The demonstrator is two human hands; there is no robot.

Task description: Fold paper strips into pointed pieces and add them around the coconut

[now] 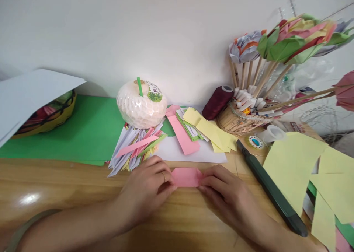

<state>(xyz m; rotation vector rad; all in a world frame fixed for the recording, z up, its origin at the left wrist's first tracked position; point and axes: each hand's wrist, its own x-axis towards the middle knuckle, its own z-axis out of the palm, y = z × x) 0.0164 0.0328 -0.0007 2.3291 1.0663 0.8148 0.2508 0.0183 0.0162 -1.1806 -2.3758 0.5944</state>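
A small pink paper strip (pixel 187 177) with folded corners lies flat between my hands, just above the wooden table (pixel 166 222) or on it. My left hand (pixel 153 184) pinches its left end between thumb and fingers; a ring is on one finger. At the right end, my right hand (pixel 224 187) pinches the paper the same way. Beyond my left hand lies a heap of folded paper pieces (pixel 135 149) in white, pink, green and yellow. Stacked pink strips (pixel 184 134) and yellow strips (pixel 211 130) rest farther back on white paper.
A white-wrapped coconut (pixel 142 102) stands at the back on green sheets (pixel 91 130). Right of my hands lies a dark utility knife (pixel 272 189) beside yellow paper (pixel 293 167). Paper flowers (pixel 298 42) stand in a wooden pot (pixel 235 119) next to a maroon thread spool (pixel 218 101).
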